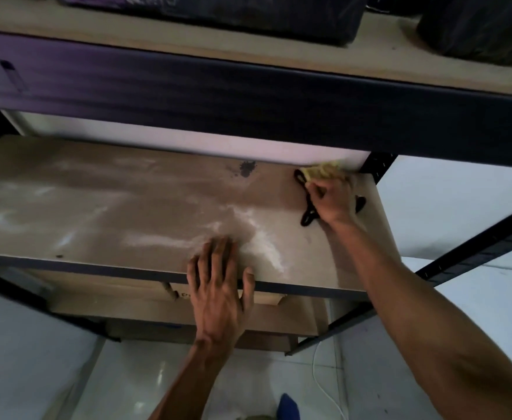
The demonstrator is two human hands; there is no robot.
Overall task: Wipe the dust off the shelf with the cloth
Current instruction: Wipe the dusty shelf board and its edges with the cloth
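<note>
The brown shelf board (112,207) carries pale streaks of dust across its middle and front. A yellow cloth (324,170) is pressed into the far right corner of the board, with my right hand (330,201) closed on it. A black cord loop (304,204) hangs out from under that hand. My left hand (218,277) lies flat with its fingers spread on the front edge of the board, holding nothing.
An upper shelf (248,95) with a dark metal beam overhangs the board, with dark bags (476,28) on top. A black upright post (376,168) stands at the back right corner. Cardboard boxes (279,313) sit on the shelf below. A white cable (321,380) lies on the tiled floor.
</note>
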